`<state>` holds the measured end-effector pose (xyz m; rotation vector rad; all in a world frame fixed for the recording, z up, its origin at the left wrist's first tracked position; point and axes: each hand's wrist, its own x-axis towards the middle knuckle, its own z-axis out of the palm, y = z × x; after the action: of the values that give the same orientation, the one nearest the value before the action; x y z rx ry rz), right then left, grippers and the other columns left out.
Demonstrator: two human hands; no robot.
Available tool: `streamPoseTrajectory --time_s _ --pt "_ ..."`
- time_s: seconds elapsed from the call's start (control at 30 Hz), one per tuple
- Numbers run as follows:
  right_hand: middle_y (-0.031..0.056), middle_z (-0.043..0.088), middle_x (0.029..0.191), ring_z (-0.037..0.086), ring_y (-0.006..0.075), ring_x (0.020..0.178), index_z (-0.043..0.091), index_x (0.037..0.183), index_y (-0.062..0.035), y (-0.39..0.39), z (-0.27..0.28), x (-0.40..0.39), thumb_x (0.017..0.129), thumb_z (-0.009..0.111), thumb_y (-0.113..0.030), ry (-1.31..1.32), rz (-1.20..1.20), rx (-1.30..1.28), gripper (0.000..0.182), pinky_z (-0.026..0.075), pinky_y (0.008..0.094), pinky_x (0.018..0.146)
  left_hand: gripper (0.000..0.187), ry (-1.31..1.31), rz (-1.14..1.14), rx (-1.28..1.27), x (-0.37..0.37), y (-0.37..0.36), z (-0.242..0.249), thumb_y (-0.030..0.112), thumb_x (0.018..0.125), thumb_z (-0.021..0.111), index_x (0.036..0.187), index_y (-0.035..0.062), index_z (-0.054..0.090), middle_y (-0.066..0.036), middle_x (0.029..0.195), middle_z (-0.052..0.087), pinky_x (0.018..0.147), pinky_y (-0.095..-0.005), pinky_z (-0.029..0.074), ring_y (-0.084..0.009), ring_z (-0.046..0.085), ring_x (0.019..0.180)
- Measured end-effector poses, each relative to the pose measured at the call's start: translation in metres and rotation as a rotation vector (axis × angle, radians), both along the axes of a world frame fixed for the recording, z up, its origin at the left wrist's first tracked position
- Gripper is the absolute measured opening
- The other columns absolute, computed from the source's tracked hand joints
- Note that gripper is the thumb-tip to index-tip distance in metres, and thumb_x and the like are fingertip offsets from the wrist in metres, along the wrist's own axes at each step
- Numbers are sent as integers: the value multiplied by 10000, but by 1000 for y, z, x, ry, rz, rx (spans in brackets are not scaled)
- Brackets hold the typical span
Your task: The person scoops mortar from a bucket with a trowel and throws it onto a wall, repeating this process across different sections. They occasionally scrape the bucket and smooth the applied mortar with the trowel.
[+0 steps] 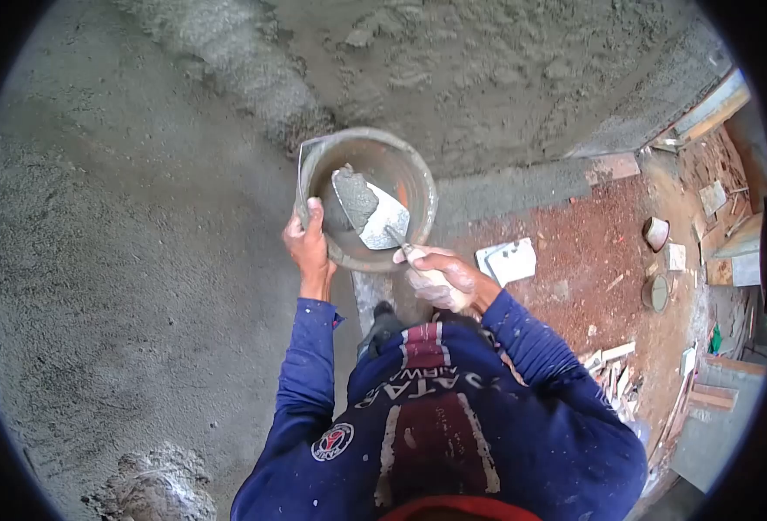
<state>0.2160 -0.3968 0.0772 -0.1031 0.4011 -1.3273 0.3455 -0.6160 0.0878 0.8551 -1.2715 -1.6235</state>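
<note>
A round bucket smeared with cement is held up in front of my body. My left hand grips its left rim, the thumb on the inner side and the fingers outside. A thin flat-edged piece shows at the rim by that hand. In my right hand is the handle of a trowel, its metal blade over the bucket's opening. A lump of wet grey mortar lies on the blade's left part. The bottom of the bucket is partly hidden beneath the trowel.
Grey mortar covers the wide surface at the left and top. Reddish ground lies to the right, with white pieces, a small bucket, another container and wood scraps. Boards stand at the far right.
</note>
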Motion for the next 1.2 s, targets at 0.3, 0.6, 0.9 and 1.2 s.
streamPoseTrajectory --time_s 0.3,0.6,0.9,1.2 --pt "65 516 742 504 127 493 362 1320 -72 -4 134 5 923 601 -183 450 -626 -409 476 422 261 386 244 -34 -1 98 50 -39 -38 208 943 667 1011 -26 677 -68 965 667 750 -313 518 -139 609 828" --pt "62 531 838 540 117 631 259 1327 -122 -148 182 -68 947 551 0 1203 -2199 -562 495 493 261 568 270 -163 37 191 103 -21 -89 186 936 667 1075 -45 681 -74 972 682 750 -326 523 -146 615 831" --pt "213 631 835 649 384 754 530 1149 38 -218 17 36 798 640 -246 2360 -563 -551 464 498 503 634 284 -573 50 50 109 -1 -103 195 926 681 1094 -34 673 -63 988 675 759 -307 506 -150 612 864" --pt "268 659 977 653 418 902 586 1163 11 -12 11 -15 835 630 -260 1908 273 -152 428 522 462 769 375 -513 -18 -84 72 -7 -49 256 931 667 1175 -29 654 -118 1070 672 867 -346 493 -192 608 979"
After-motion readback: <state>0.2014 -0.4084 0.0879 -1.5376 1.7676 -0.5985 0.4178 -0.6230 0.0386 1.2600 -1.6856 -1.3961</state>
